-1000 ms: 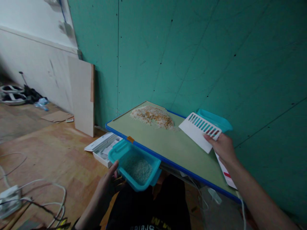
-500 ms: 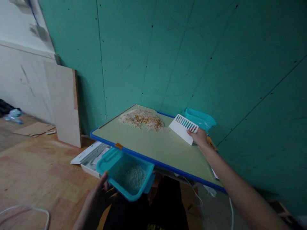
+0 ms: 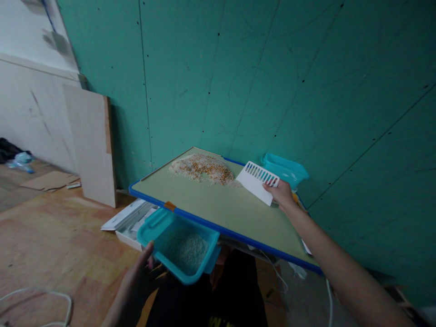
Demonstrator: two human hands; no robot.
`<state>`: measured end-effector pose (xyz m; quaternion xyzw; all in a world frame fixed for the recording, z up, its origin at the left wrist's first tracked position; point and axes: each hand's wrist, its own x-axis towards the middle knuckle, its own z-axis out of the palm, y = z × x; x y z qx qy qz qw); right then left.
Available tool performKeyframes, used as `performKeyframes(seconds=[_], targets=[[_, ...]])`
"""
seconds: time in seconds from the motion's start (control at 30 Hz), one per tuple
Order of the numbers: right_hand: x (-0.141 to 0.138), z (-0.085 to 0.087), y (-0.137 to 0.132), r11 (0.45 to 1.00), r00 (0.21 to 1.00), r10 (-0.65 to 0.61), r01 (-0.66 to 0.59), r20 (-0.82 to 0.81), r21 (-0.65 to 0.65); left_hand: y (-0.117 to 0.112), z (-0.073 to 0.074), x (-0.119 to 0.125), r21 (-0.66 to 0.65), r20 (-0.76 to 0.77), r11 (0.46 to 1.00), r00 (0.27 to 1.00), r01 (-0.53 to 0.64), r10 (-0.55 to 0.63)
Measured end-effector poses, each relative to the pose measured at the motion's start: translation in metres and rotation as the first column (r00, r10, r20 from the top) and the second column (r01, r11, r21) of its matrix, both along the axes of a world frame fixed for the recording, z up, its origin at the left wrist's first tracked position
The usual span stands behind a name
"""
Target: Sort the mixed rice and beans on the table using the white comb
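My right hand point(image 3: 281, 193) is closed on one end of a white flat scraper point(image 3: 255, 187) with a row of slots along its upper edge. The scraper's left corner is beside a heap of pale grains mixed with yellow kernels point(image 3: 204, 170), on a pale green board with a blue rim point(image 3: 225, 218). Below the board's near edge, my left hand point(image 3: 146, 272) holds the side of a turquoise plastic bin point(image 3: 195, 278), thumb by its rim and fingers underneath, partly in shadow. Pale grains point(image 3: 189, 252) cover the bin's bottom.
Behind the right hand, a second turquoise bin point(image 3: 284, 168) stands against the green wall point(image 3: 177, 81). Orange tape point(image 3: 169, 206) marks the board's front edge. An open white box point(image 3: 127, 227) lies below, left. A wooden panel point(image 3: 90, 145) leans at the left; a white cable point(image 3: 37, 293) crosses the floor.
My right hand has shifted the scraper slightly left, closer to the heap. My left hand and the bin of grains have hardly moved.
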<state>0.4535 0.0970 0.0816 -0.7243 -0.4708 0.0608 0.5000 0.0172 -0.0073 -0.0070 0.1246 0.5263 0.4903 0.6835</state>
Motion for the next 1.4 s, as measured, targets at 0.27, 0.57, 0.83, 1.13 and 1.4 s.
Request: performKeyframes(seconds=[0.27,0.57,0.83,1.13,1.4], targets=[[-0.019,-0.017,-0.008,0.990,0.995,-0.089,0.083,0.045,0.117,0.000,0.003,0.002,-0.015,0.010,1.000,1.000,-0.009,0.009],[0.000,-0.018,-0.020,0.973,0.959,-0.228,0.218,0.167,0.076,0.000,0.004,0.003,-0.026,-0.010,0.999,0.999,-0.042,0.041],[-0.014,-0.018,-0.017,0.985,0.986,-0.150,0.141,0.077,0.102,-0.002,0.006,0.003,-0.022,-0.013,0.999,0.999,-0.036,0.035],[-0.025,-0.017,-0.008,0.997,1.000,-0.009,0.009,0.006,0.073,-0.003,0.011,0.007,-0.007,0.003,0.999,0.999,-0.032,0.032],[-0.028,-0.012,-0.014,0.998,0.994,0.021,-0.015,-0.110,0.056,-0.003,0.013,0.007,0.000,-0.001,0.999,0.999,-0.041,0.041]])
